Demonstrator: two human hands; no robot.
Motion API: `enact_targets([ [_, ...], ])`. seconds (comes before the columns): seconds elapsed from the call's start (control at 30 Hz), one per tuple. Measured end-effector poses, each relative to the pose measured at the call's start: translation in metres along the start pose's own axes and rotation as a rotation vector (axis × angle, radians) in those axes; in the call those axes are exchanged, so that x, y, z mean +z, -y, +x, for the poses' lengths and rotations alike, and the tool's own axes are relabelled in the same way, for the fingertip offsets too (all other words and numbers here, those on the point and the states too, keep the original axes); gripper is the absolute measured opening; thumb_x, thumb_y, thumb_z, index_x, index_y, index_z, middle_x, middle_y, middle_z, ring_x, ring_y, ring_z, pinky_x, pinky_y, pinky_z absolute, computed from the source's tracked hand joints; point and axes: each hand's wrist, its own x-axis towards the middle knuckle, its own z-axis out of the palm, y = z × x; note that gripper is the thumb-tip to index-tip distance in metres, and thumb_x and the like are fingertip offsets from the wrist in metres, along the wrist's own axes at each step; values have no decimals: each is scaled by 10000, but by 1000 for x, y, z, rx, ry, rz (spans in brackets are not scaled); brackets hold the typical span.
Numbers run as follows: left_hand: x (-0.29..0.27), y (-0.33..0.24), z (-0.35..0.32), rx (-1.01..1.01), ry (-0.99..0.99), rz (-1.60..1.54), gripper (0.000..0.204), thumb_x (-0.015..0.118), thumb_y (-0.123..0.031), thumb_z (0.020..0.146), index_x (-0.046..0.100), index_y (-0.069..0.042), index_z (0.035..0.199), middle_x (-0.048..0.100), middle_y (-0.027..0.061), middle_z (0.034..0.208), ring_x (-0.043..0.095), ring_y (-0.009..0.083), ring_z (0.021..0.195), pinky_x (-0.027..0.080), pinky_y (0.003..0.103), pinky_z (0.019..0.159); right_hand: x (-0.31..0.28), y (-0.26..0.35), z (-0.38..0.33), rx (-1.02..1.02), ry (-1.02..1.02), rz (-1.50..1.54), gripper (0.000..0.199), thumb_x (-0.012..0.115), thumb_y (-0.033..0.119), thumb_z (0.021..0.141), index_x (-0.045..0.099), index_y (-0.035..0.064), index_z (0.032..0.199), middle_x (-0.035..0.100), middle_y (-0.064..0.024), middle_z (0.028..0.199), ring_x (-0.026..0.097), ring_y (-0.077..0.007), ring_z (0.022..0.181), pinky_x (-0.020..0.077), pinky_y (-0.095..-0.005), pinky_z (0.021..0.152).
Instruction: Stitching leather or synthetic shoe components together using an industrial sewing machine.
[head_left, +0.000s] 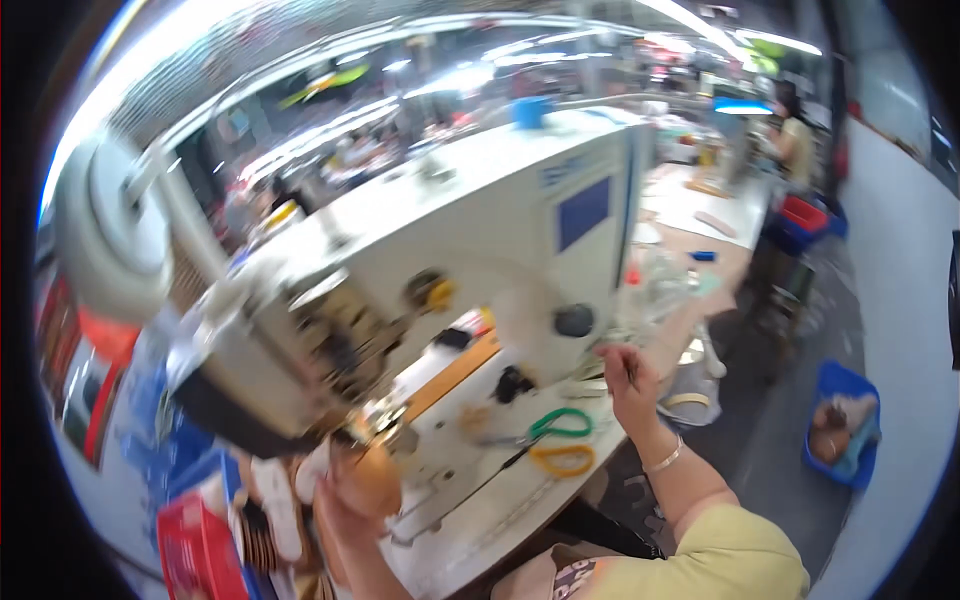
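- A white industrial sewing machine [490, 235] fills the middle of the view, its long body standing in front of much of the workshop behind.
- The left hand [345, 505] holds a smooth tan rounded piece [370, 478] just below the machine's needle end; its fingers are partly hidden by that piece.
- The right hand [630, 382] is raised near the table's right edge, fingers curled close together; whether they pinch anything, I cannot tell.
- On the white worktable [455, 545], between the hands, lie scissors [562, 424] with one green and one orange handle loop.
- An orange-brown bar [452, 378] lies slanted beneath the machine's arm, near small black objects.
- At lower left, a red basket [195, 545] stands beside pale sole-shaped pieces [275, 505], cut off by the dark fisheye rim.
- On the floor at right is a blue bin [838, 378] with brownish contents too blurred to name.
- A person [795, 145] works farther back, seen small.
- Motion blur smears the needle area, so contact between needle and piece cannot be made out.
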Motion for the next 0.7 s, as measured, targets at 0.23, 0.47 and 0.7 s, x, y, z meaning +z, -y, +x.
enact_targets([
  [0.23,-43,46,-2,-8,-177,889,399,475,-284,932,468,-41,1248,540,90,1155,537,207,1028,448,323,837,-22,16,128,-596,-242,-283,313,483,-23,892,547,10,1197,562,-148,1108,590,-218,910,475,-281,774],
  [0.47,-66,69,-10,47,-230,1046,459,369,-360,986,433,-18,1285,516,64,1174,498,173,1052,391,286,872,-7,21,149,-609,-202,-303,430,485,-103,816,541,21,1224,522,-172,1209,579,-265,994,483,-303,815],
  [0.7,-125,79,6,195,-209,1024,486,336,-367,1005,417,5,1306,529,53,1170,504,156,1031,385,281,863,-6,24,151,-792,-206,-464,435,470,-127,814,563,25,1210,506,-193,1222,589,-264,973,499,-297,788],
])
